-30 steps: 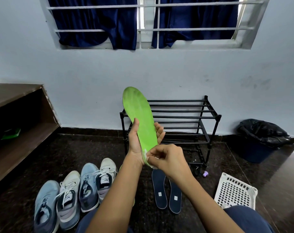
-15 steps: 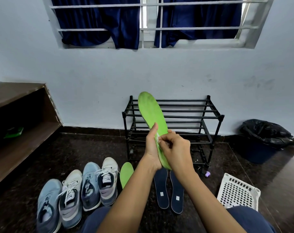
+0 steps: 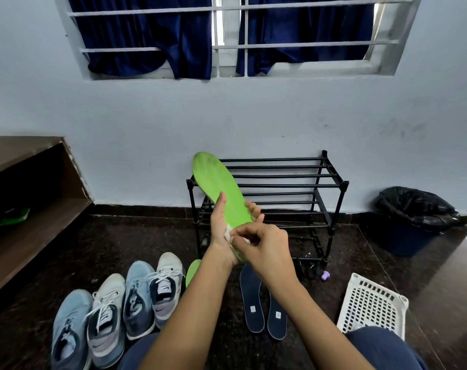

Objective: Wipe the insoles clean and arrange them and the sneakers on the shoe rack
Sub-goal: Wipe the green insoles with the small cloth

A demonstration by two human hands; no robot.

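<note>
Dark speckled stone floor [image 3: 133,236], pale blue wall behind. Black metal shoe rack [image 3: 331,182] stands against the wall, its bars bare; all places below are given from it.

Above the rack: barred window with navy curtains [image 3: 147,36]. Far left of the rack: brown wooden shelf unit [image 3: 27,209], something green inside it, too dark to identify. Right of the rack, well apart: dark bin [image 3: 411,220] with a black liner. In front and to the right of the rack: white perforated plastic basket [image 3: 371,303] on the floor.

In front and to the left of the rack: four sneakers [image 3: 139,297] in a row, side by side, toes toward the wall, alternating blue and white/grey. Directly in front of the rack: two navy insoles [image 3: 252,303] flat on the floor, side by side, white label on each.

Green insole [image 3: 219,182] is held up off the floor, overlapping the rack's left top corner in view, toe end up and tilted left. Left hand [image 3: 221,231] grips its lower half, thumb on the face, fingertips curled round the right edge. Right hand [image 3: 267,249] has its fingers bent, pinching a small white wipe [image 3: 228,233] against the heel end.

Second green insole [image 3: 193,271] is on the floor in front of the rack's left leg, mostly hidden by the left forearm. Small purple item [image 3: 325,275] lies by the rack's front right leg.
</note>
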